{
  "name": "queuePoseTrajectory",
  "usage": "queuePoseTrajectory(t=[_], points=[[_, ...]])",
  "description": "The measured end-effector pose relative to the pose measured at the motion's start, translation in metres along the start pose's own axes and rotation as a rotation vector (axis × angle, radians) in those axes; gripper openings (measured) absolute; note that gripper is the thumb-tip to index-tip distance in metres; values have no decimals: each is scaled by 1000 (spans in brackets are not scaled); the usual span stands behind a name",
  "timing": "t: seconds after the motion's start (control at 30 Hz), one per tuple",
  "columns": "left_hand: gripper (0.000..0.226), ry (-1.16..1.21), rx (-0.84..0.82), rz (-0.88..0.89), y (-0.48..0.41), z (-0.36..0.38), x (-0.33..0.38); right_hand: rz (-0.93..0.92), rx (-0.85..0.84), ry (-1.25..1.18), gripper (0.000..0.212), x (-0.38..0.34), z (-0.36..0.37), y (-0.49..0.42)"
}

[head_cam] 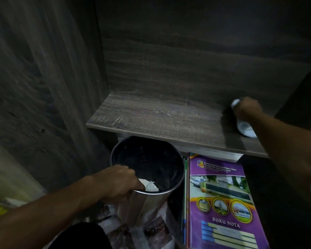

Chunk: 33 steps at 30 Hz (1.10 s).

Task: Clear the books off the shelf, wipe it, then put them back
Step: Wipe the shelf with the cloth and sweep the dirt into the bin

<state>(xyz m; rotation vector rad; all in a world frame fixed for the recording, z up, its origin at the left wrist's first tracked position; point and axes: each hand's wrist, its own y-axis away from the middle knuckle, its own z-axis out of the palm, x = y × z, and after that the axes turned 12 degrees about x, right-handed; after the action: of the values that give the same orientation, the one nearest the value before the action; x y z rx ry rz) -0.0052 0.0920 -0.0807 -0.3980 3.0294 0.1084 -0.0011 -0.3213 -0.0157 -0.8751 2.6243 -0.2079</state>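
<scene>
Low light, some blur. Looking down into a dark wood-grain cabinet. Shelf (160,117) at mid-frame, pale streaks across its top.

Right hand (248,109) at far right end of shelf, close to back panel (187,60). Fingers curled round a white thing (245,129), lower end of it resting on the board. Cloth or bottle: cannot tell.

Left hand (120,184) below shelf level, over near rim of bin (151,202). Fingertips pinching a crumpled white tissue (151,186), hanging just inside the rim.

Bin round, steel-walled, black inside, standing under front edge of shelf, towards the left.

Books (221,198) off the shelf: flat stack just right of bin, far end tucked under shelf edge. Top one purple, titled "BUKU NOTA", one photo and three round pictures on cover. Green and blue edges of others showing at stack's left side.

Printed paper (151,229) spread under bin. Side panel (43,87) at left.
</scene>
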Motion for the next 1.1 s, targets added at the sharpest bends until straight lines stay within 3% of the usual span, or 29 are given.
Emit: queuePoseTrajectory(t=[0.2,0.3,0.63,1.1], points=[[25,42,-23,-7,1,3,-4,-11,-129,20,40,-26,9,14],[26,18,-22,-7,3,1,-5,-155,-145,-98,48,-57,21,33],[29,-13,13,-29,14,-6,-6,-571,-485,-449,29,-157,32,124],[29,16,-33,-101,19,-11,-1,-724,-543,-504,24,-152,29,170]])
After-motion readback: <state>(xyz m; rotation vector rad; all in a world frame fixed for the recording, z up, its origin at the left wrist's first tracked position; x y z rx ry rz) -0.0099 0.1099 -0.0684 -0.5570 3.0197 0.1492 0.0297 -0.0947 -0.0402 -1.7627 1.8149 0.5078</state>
